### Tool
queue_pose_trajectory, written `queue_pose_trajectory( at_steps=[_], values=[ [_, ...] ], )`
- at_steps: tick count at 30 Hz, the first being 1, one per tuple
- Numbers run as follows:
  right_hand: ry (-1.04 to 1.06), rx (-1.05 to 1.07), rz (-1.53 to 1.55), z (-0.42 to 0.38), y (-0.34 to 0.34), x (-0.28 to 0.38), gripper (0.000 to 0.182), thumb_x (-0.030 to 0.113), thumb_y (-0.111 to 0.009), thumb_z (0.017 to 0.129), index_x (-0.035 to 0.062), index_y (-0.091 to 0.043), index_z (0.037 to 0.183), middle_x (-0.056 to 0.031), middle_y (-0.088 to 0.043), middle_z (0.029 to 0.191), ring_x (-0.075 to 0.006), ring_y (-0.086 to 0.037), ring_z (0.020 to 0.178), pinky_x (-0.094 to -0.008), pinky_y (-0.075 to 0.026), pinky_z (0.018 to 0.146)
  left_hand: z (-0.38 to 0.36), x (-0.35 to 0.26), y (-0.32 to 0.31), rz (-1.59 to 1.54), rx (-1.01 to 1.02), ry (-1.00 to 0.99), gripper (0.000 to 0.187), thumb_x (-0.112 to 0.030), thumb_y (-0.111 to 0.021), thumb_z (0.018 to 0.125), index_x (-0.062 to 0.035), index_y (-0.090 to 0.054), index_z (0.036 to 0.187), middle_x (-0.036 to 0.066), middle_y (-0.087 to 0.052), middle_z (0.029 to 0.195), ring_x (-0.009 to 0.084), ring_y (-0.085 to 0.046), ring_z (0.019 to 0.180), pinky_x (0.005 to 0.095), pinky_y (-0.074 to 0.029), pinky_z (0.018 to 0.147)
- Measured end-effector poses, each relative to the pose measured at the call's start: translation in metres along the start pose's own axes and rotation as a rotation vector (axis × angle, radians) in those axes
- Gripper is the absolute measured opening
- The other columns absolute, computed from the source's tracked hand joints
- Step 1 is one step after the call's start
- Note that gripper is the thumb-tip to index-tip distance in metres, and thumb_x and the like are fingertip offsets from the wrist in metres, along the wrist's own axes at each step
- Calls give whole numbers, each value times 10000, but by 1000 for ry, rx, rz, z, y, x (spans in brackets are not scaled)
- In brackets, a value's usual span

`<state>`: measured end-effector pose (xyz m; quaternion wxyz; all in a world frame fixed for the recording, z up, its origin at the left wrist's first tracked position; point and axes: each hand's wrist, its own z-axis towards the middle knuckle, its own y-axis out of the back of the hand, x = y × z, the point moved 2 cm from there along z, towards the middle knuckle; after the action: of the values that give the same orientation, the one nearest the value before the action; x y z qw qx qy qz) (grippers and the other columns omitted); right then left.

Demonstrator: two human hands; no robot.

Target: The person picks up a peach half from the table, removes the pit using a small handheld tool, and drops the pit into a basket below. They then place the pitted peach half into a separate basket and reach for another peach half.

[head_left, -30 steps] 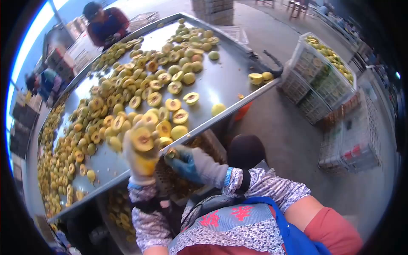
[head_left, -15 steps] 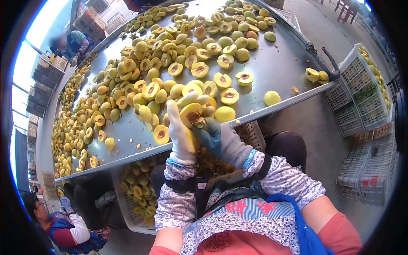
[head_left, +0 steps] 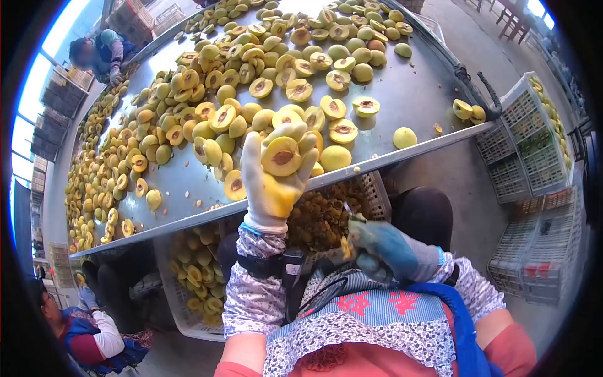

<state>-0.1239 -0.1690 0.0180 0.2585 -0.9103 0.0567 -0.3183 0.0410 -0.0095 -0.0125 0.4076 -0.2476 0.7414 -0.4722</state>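
Observation:
In a white glove with a yellow-stained palm, my left hand holds a yellow fruit half at the table's near edge. Its cut face points up at me and shows a brown hollow in the centre. My right hand, in a blue-grey glove, is lower, over my lap. It is closed round a small knife, of which a thin pale tip shows. A yellow fruit scrap hangs beside those fingers. Many similar fruit halves lie heaped on the metal table.
Below the table edge, a crate holds brownish scraps, and a white crate to its left holds fruit halves. Stacked crates stand at the right. One co-worker is at the far left, another at the lower left.
My right hand has moved from the fruit half down and right, over my lap. My left hand has turned its palm up, with the fruit half still in it.

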Motion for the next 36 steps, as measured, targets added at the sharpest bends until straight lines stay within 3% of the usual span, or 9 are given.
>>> queue_pose_trajectory(
  at_steps=[5, 9, 11, 12, 16, 19, 22, 28, 36],
  values=[
    [7, 259, 184, 17, -24, -12, 422, 516, -429, 1031, 116, -546, 961, 36, -402, 566, -89, -356, 376, -233, -299, 345, 3, 12, 11, -29, 86, 35, 520, -437, -500, 1005, -20, -590, 1301, 160, -633, 1270, 330, -617, 1147, 454, -551, 936],
    [332, 110, 179, 77, -18, 10, 371, 432, -490, 1034, 78, -565, 955, 11, -495, 611, -93, -462, 470, -271, -395, 439, -4, 17, 0, 127, -12, -129, 515, -411, -486, 1014, -5, -565, 1322, 161, -634, 1267, 322, -626, 1131, 440, -549, 947],
    [864, -355, -431, 97, -8, 22, 349, 371, -544, 1024, 32, -598, 960, -46, -581, 676, -86, -569, 649, -296, -467, 571, -4, 16, 4, 118, 33, -138, 481, -350, -468, 1027, 23, -556, 1318, 172, -625, 1279, 320, -618, 1159, 447, -540, 969],
    [763, -413, -428, 97, -5, 24, 341, 335, -581, 1011, -3, -624, 994, -116, -664, 777, -89, -604, 811, -332, -502, 697, -1, 16, 10, 468, 39, -343, 460, -317, -447, 1035, 34, -555, 1312, 179, -627, 1276, 319, -619, 1164, 456, -536, 979],
    [943, -450, -516, 107, -2, 26, 295, 298, -571, 1024, 8, -624, 1027, -27, -622, 751, -80, -531, 724, -295, -482, 649, -6, 13, 3, 1420, 120, -771, 429, -254, -389, 1056, 68, -557, 1285, 186, -640, 1252, 324, -635, 1153, 474, -535, 985],
    [907, -452, -573, 109, -1, 30, 316, 303, -572, 1022, -4, -634, 1064, -51, -672, 825, -88, -565, 796, -315, -500, 702, -8, 18, -6, 805, 122, -524, 278, -68, -512, 1012, 26, -579, 1266, 166, -671, 1178, 257, -677, 1037, 360, -579, 876],
    [747, -448, -668, 112, 1, 32, 334, 313, -565, 1022, -12, -635, 1047, -71, -691, 857, -82, -576, 822, -311, -502, 712, -9, 14, -8, 283, 17, -223, 284, -154, -442, 1053, 31, -595, 1205, 148, -680, 1128, 233, -684, 975, 345, -580, 850],
    [839, -247, -379, 122, -13, 22, 439, 407, -539, 1012, -14, -664, 1022, -109, -694, 801, -166, -637, 767, -356, -511, 708, -13, 13, -10, 814, 38, -540, 361, -232, -350, 1079, 30, -597, 1099, 140, -673, 1062, 230, -678, 944, 349, -562, 875],
    [630, -162, -319, 119, -12, 30, 480, 423, -484, 1033, -19, -656, 959, -37, -605, 770, -91, -520, 746, -290, -468, 660, -4, 13, -4, 730, 66, -534, 377, -243, -335, 1075, 18, -604, 1114, 147, -679, 1050, 223, -665, 958, 345, -545, 898]
  ],
)
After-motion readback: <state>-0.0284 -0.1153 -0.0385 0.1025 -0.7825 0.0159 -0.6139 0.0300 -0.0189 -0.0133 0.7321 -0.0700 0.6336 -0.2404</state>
